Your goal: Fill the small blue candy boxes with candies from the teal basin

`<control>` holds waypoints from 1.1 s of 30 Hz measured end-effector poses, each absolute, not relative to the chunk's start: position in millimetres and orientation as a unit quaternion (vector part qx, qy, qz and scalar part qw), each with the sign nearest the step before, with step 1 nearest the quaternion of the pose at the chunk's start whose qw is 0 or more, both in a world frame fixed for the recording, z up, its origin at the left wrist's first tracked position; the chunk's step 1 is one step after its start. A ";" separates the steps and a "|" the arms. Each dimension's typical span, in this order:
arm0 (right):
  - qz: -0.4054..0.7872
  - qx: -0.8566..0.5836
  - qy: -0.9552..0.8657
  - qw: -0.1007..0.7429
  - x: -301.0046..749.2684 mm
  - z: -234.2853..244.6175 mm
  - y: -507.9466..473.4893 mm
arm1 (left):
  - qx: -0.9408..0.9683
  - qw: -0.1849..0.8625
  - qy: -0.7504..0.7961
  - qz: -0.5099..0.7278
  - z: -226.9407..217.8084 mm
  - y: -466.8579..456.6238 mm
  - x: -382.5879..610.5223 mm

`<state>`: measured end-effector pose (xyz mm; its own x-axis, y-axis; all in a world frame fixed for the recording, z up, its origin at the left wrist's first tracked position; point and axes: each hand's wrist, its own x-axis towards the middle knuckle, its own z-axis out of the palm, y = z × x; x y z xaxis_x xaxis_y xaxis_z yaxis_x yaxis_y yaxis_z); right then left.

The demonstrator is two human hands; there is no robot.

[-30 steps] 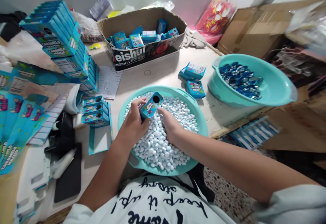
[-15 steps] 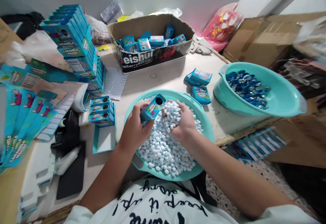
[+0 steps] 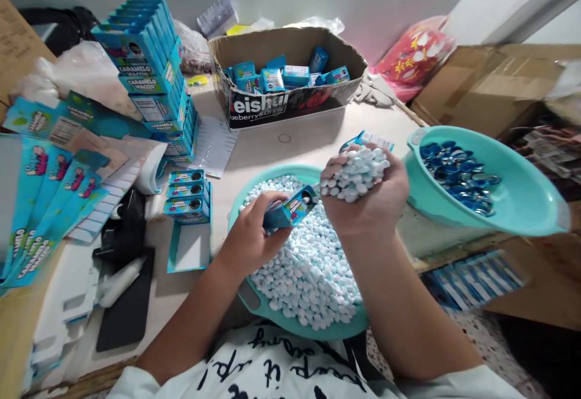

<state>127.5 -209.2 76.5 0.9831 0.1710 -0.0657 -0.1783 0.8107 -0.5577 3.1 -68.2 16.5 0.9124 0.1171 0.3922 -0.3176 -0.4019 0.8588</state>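
My left hand [image 3: 256,232] is closed around a small blue candy box [image 3: 290,208] with a dark round hole at its end, held tilted over the turquoise basin [image 3: 240,296]. That basin, right in front of me, is filled with pale blue-white candies [image 3: 308,278]. My right hand [image 3: 370,205] is cupped around a heaped handful of the same candies [image 3: 356,172], raised above the basin's right side. A gap separates the handful from the box. Behind my right hand, another blue box [image 3: 363,140] on the table is partly hidden.
On the right stands a second turquoise basin [image 3: 531,205] with blue shiny round lids [image 3: 458,175]. A cardboard box [image 3: 290,111] at the back holds blue boxes. Stacked blue cartons [image 3: 149,78], a part-filled tray [image 3: 188,247] and flat printed cartons [image 3: 36,205] are on the left.
My right hand has come up out of the candies and moved right, carrying a handful. My left hand has shifted slightly right and down in view with the box.
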 end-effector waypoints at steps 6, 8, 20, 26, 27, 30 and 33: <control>0.071 -0.380 -0.047 0.921 122.4 64.1 -215.8 | 0.815 0.549 -0.056 0.179 17.5 -67.8 1.1; 0.077 -0.400 -0.063 0.911 120.8 63.3 -215.2 | 0.819 0.541 -0.055 0.182 18.0 -67.9 0.5; 0.046 -0.400 -0.015 0.915 109.4 69.6 -205.4 | 0.826 0.523 -0.073 0.195 21.1 -68.8 -0.7; 0.042 -0.400 -0.032 0.915 109.0 72.0 -204.8 | 0.834 0.509 -0.089 0.195 20.0 -67.5 0.0; 0.044 -0.399 -0.032 0.915 108.9 72.2 -204.5 | 0.833 0.509 -0.092 0.195 19.9 -67.4 0.1; 0.042 -0.412 -0.044 0.909 108.2 72.5 -203.3 | 0.832 0.511 -0.099 0.195 19.9 -67.2 0.0; 0.030 -0.424 -0.056 0.903 107.9 72.0 -202.7 | 0.834 0.510 -0.090 0.190 19.6 -67.4 -0.7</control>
<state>107.9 -202.7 72.0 0.9918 0.1027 0.0756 -0.0074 0.6379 -0.7701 -0.7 -67.4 19.6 0.9116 0.0437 0.4088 -0.3442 -0.4631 0.8168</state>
